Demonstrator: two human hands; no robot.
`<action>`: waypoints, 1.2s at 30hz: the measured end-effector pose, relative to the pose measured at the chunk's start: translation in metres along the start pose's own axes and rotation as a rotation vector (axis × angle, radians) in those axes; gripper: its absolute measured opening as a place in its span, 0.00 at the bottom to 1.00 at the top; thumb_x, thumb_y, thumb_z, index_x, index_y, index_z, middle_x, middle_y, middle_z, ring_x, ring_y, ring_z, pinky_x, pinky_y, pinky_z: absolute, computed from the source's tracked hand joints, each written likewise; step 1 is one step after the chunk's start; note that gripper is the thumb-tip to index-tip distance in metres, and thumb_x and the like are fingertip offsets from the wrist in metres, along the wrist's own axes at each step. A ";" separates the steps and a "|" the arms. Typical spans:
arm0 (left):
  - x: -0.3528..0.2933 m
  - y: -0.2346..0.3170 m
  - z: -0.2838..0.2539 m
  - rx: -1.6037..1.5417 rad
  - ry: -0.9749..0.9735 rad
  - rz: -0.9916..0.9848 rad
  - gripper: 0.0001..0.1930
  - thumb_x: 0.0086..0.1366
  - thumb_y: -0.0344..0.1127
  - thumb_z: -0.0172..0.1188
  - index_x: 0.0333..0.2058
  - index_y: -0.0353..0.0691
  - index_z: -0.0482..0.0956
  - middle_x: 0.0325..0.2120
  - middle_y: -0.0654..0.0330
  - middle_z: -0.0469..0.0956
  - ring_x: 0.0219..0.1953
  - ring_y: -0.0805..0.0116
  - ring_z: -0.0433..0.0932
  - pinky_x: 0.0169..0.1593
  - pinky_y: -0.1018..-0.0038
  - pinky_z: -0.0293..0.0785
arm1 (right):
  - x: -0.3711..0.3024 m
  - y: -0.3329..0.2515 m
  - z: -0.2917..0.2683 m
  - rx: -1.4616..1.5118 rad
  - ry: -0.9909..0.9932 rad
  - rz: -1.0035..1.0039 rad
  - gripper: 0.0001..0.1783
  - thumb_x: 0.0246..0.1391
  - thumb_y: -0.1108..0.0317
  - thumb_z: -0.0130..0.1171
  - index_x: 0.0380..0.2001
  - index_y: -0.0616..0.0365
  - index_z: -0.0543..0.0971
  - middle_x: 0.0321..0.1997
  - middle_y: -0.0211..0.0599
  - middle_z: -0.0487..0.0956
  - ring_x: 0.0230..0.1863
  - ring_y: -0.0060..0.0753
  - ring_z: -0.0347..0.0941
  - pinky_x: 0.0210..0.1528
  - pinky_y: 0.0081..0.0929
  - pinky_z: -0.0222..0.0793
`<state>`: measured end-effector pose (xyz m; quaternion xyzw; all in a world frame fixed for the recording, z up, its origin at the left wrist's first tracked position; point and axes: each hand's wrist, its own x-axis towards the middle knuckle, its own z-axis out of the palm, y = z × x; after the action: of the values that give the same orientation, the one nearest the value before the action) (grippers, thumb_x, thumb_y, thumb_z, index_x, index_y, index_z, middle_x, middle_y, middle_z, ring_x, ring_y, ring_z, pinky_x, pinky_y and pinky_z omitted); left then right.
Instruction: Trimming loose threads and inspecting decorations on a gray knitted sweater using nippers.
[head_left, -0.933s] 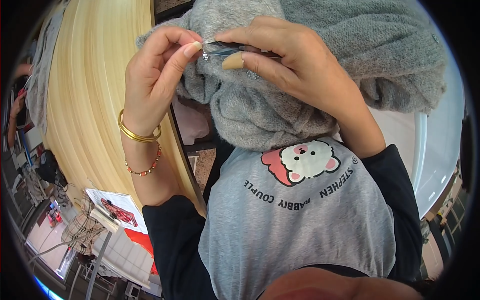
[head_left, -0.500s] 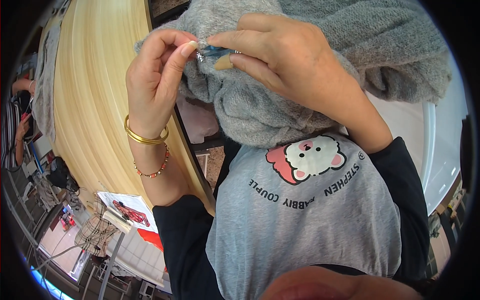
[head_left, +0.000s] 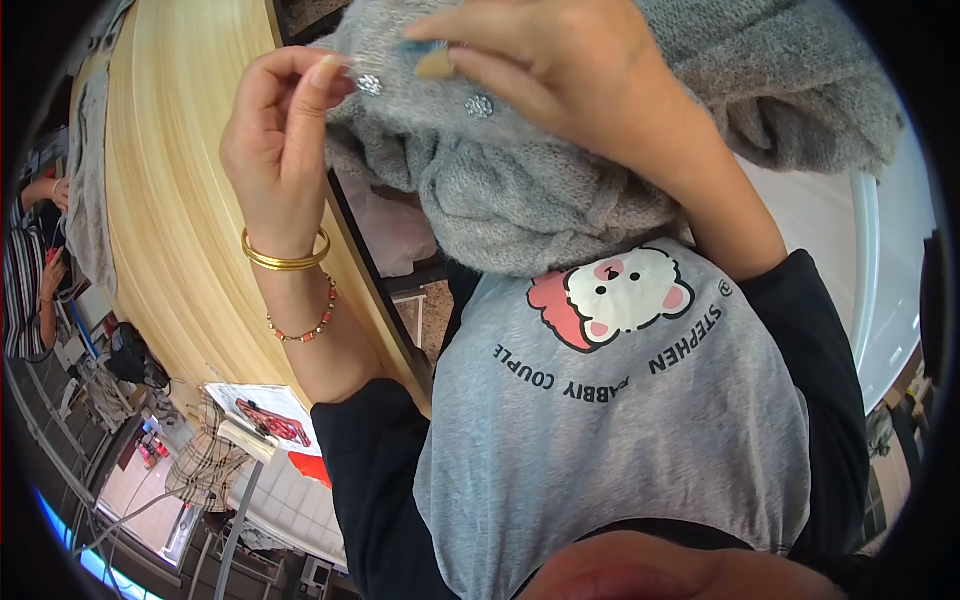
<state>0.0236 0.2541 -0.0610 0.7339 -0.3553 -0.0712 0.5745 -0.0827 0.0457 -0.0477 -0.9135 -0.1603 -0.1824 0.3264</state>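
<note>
A fuzzy grey knit garment [head_left: 530,200] lies bunched before me, above my lap. My left hand [head_left: 280,130] pinches its edge between thumb and fingers, right beside a silver, faceted button [head_left: 369,85]. A second silver button [head_left: 480,106] shows on the knit below the fingers of my right hand [head_left: 590,90]. Between that hand's thumb and forefinger is a small blue tool [head_left: 425,46], blurred by motion, so its exact kind is unclear. A tan cover [head_left: 435,65] wraps the right thumb tip. Gold bangles and a beaded bracelet circle my left wrist.
A pale wooden table [head_left: 170,200] runs along my left, with another grey knit piece [head_left: 92,180] over its far edge. Beyond it are a co-worker's hands and striped clothing [head_left: 25,290]. A pinkish plastic bag [head_left: 395,235] sits under the garment; a white curved surface [head_left: 865,280] stands right.
Both hands have moved upward, the left also leftward, and the right has drawn off the button edge. Two silver buttons now show more plainly. The garment has shifted slightly.
</note>
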 end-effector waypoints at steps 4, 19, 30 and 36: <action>0.000 0.000 -0.010 0.234 0.092 -0.054 0.06 0.68 0.29 0.59 0.42 0.34 0.77 0.34 0.63 0.81 0.26 0.84 0.75 0.31 0.86 0.72 | 0.000 0.014 -0.016 -0.011 0.087 0.031 0.13 0.53 0.67 0.62 0.42 0.59 0.80 0.30 0.41 0.77 0.33 0.45 0.77 0.33 0.35 0.73; -0.007 0.015 0.034 0.302 -0.306 0.159 0.17 0.49 0.31 0.73 0.40 0.46 0.83 0.36 0.63 0.72 0.21 0.77 0.67 0.26 0.80 0.66 | -0.011 0.034 -0.036 -0.008 0.213 0.146 0.15 0.50 0.74 0.63 0.44 0.62 0.81 0.33 0.47 0.79 0.34 0.48 0.78 0.38 0.35 0.72; -0.003 -0.009 0.032 0.292 -0.167 0.377 0.07 0.56 0.24 0.66 0.35 0.39 0.84 0.34 0.61 0.78 0.31 0.74 0.78 0.34 0.80 0.73 | -0.015 0.022 -0.030 0.771 0.037 0.422 0.16 0.58 0.73 0.62 0.49 0.68 0.79 0.35 0.31 0.81 0.34 0.16 0.71 0.35 0.17 0.68; -0.007 -0.010 0.030 -0.248 -0.127 -0.051 0.05 0.68 0.24 0.57 0.39 0.31 0.80 0.37 0.60 0.80 0.35 0.76 0.79 0.40 0.81 0.77 | -0.012 0.022 -0.025 0.724 -0.111 0.461 0.16 0.59 0.71 0.62 0.48 0.68 0.79 0.36 0.31 0.82 0.35 0.17 0.73 0.37 0.18 0.69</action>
<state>0.0078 0.2352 -0.0819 0.6601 -0.3605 -0.1753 0.6353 -0.0901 0.0110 -0.0462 -0.7604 -0.0229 0.0128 0.6489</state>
